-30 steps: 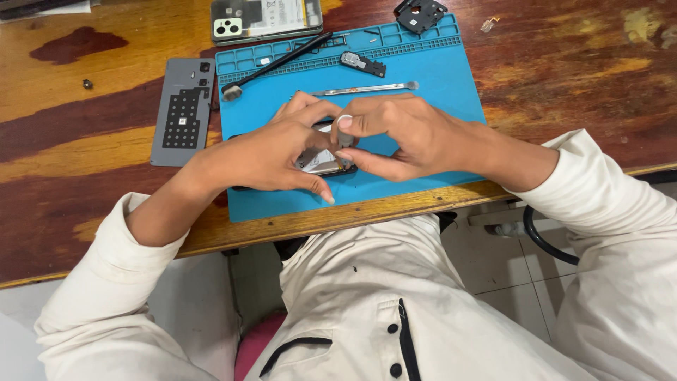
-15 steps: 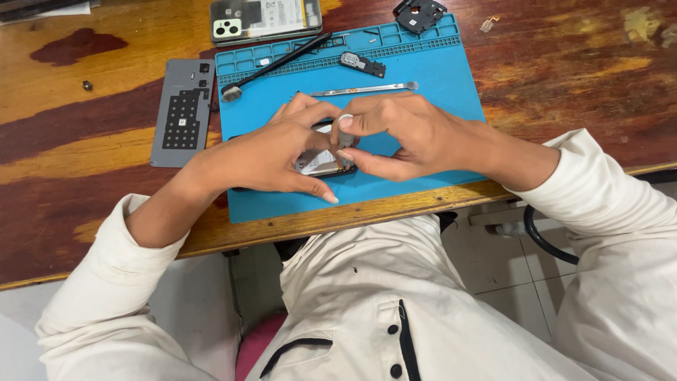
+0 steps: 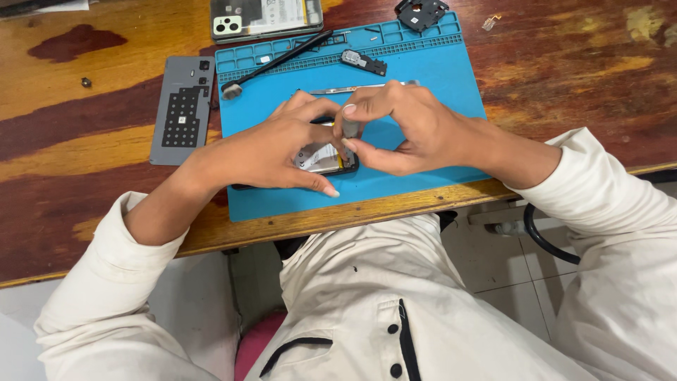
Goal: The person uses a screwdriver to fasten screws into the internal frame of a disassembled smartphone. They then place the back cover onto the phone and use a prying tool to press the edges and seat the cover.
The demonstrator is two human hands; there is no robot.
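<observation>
Head camera view: the left hand [image 3: 264,152] lies curled over an opened phone [image 3: 326,156], fingers bent down around it and the thumb pressed along its near edge, so it grips the device against the blue work mat [image 3: 423,67]. The right hand [image 3: 402,130] meets it from the other side, its thumb and forefinger pinched together at the phone's top edge; whether something small sits between them I cannot tell. The phone rests near the mat's front edge, mostly hidden under both hands. Just beyond the fingers lie metal tweezers [image 3: 345,89]. Farther back on the mat are a black-handled tool [image 3: 278,60] and a small dark part [image 3: 364,62]. Left of the mat sits a grey screw tray [image 3: 182,109]; a phone back cover [image 3: 266,17] lies on the wooden table [image 3: 84,155].
</observation>
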